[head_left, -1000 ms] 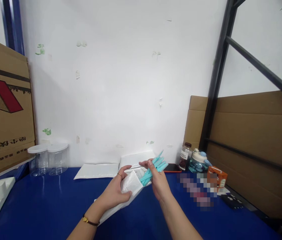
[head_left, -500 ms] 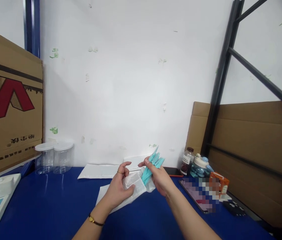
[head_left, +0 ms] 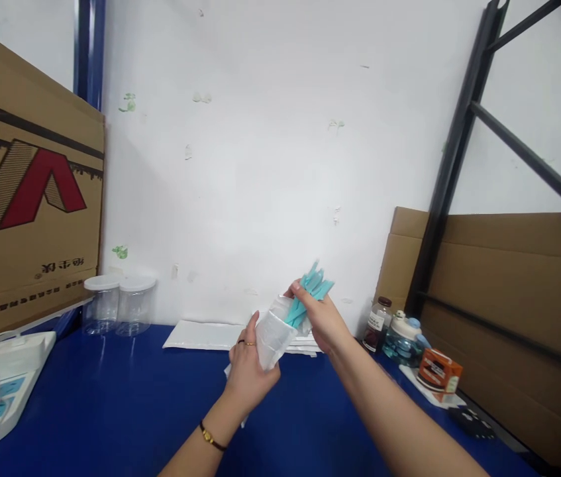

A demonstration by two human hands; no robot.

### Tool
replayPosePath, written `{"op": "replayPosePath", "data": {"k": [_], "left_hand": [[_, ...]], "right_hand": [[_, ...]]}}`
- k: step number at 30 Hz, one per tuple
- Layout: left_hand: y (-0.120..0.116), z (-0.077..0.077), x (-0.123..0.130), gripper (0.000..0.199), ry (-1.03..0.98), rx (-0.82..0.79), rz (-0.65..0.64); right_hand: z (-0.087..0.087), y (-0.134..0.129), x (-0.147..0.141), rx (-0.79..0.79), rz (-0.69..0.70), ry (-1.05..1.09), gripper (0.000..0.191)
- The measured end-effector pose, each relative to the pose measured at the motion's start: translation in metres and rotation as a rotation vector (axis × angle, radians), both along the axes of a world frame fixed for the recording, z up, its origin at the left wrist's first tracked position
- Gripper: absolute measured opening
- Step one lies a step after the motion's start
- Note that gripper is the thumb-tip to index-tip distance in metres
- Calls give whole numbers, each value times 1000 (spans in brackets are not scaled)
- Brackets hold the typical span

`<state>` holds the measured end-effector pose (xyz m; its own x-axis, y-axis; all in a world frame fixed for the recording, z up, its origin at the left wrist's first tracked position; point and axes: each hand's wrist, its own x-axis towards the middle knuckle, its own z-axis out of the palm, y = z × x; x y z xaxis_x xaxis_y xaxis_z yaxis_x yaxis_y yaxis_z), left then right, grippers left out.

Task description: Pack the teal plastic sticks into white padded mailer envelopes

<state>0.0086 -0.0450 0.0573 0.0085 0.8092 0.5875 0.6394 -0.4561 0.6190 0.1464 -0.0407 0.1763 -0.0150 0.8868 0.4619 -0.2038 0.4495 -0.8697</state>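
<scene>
In the head view, my left hand [head_left: 249,374] is closed around a white padded mailer bag [head_left: 275,336], held tilted with its mouth toward the right. My right hand [head_left: 328,321] grips a bundle of thin turquoise sticks [head_left: 316,285], several of them fanned out at the top. Their lower ends are at the bag's mouth and partly inside it. How far in they reach is hidden by the bag's front wall. Both hands are above the blue table [head_left: 111,397].
Flat white mailers [head_left: 201,335] lie by the wall. Two clear lidded jars [head_left: 135,308] and a white power strip [head_left: 16,391] are left. On the right stand a dark-capped bottle [head_left: 377,324], a teal water bottle [head_left: 402,341] and an orange box [head_left: 438,371]. Cardboard sheets [head_left: 518,318] border that side.
My left hand has lifted the bag off the table and wrapped its fingers around it. The sticks have come up with it in my right hand. The view has shifted slightly left.
</scene>
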Motion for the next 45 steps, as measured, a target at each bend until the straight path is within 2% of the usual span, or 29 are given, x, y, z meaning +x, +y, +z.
{"op": "replayPosePath", "data": {"k": [3,6,12,16,19,21,23,25,27,28,29,30,32,33,37,39,41,42,44,45], "left_hand": [[-1,-1,4,91,-196,78,-58],[-1,-3,6,88,-313,86,-115],[-1,-8,11,85,-336,37,-118],[-1,-9,12,87,-322,28,-112],[-1,-8,9,89,-332,23,-173],[-1,-7,5,88,-377,16,-299],[-2,-6,-1,84,-459,-68,-516],[-4,-4,-5,79,-553,-259,-776],[-7,-4,-7,73,-624,-462,-991],[-9,-4,-8,69,-642,-531,-1066],[-10,-4,-8,67,-645,-572,-1113],[-10,-4,-8,65,-636,-588,-1127],[-10,-2,-9,65,-596,-555,-1077],[-10,-1,-10,68,-570,-496,-1027],[-13,12,-16,79,-401,-71,-744],[-19,19,-16,62,-263,65,-622],[-27,24,-12,29,-101,88,-568],[-31,25,-9,19,-10,73,-560],[-38,24,-2,19,175,15,-551],[-41,24,2,28,262,-17,-551]], "right_hand": [[15,-6,-4,10,69,-184,32],[15,-6,-7,-53,125,-319,31],[-3,3,-11,-78,151,-406,28],[3,2,-9,-98,160,-448,30],[12,0,-2,-50,177,-439,32],[15,1,9,18,256,-391,37],[11,4,23,76,407,-344,46],[1,8,38,99,549,-346,65],[-15,12,50,94,596,-391,86],[-24,14,54,73,603,-411,90],[-33,15,56,42,613,-436,84],[-40,16,58,16,615,-465,70],[-49,15,58,18,533,-491,38],[-51,13,57,58,436,-483,28],[-52,-10,59,330,-68,-471,15],[-62,-27,65,448,-173,-576,8],[-84,-42,74,516,-182,-682,8],[-98,-48,79,507,-203,-723,8],[-130,-58,89,433,-293,-760,11],[-145,-62,94,417,-341,-757,30]]}}
